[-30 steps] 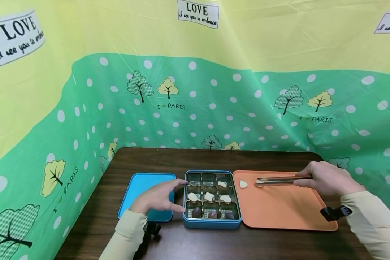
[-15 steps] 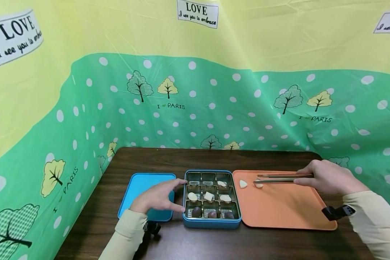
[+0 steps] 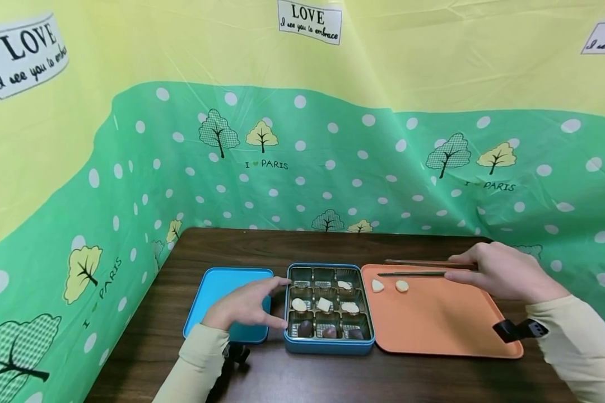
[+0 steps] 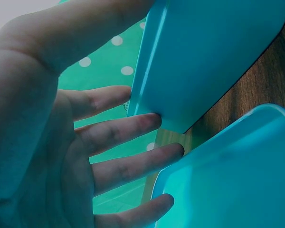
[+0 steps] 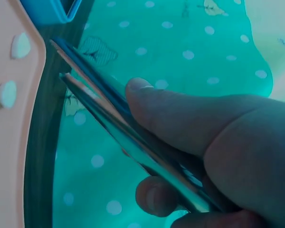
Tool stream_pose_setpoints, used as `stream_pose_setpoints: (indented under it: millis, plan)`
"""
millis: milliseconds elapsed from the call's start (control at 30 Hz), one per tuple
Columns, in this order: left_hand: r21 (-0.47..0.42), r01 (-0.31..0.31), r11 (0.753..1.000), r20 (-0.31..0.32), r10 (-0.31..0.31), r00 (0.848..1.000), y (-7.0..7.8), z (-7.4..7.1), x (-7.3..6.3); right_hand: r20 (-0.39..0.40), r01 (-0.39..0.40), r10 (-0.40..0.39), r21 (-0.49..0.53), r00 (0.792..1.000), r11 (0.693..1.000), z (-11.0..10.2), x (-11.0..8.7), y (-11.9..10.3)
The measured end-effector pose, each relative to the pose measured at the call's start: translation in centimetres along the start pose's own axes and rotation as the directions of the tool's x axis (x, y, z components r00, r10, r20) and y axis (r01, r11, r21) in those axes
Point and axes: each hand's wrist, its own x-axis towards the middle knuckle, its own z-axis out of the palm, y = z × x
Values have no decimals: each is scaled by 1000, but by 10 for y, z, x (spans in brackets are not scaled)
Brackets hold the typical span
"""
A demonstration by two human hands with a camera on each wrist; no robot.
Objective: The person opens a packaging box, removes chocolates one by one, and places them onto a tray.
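My right hand (image 3: pixel 509 274) grips metal tongs (image 3: pixel 413 274), their two arms spread apart and nothing between the tips. They point left over the far edge of the orange tray (image 3: pixel 448 319). Two white chocolates, a pointed one (image 3: pixel 377 285) and a round one (image 3: pixel 401 286), lie on that tray near its box side. With thumb and fingers spread and fairly straight, my left hand (image 3: pixel 247 305) touches the left wall of the blue box (image 3: pixel 327 348). Dark chocolates fill the box's front row, white ones (image 3: pixel 324 304) its middle row, and a white one (image 3: pixel 344 285) sits back right.
A blue lid (image 3: pixel 217 291) lies left of the box, partly beneath my left hand. Box and tray stand side by side on a dark wooden table (image 3: pixel 262 375). Behind rises a green and yellow patterned cloth (image 3: pixel 333 140).
The tongs have come off the round white chocolate, which stays on the tray. They moved away toward the tray's far edge and spread wider. My left hand keeps its place.
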Motion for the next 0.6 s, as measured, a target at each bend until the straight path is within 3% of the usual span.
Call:
stream_pose_setpoints:
  millis: [600]
  plan:
    - [0,11,1000,1,-11,1000,2,0,0,-93,109,-108,-3,990,994,2,17,-43]
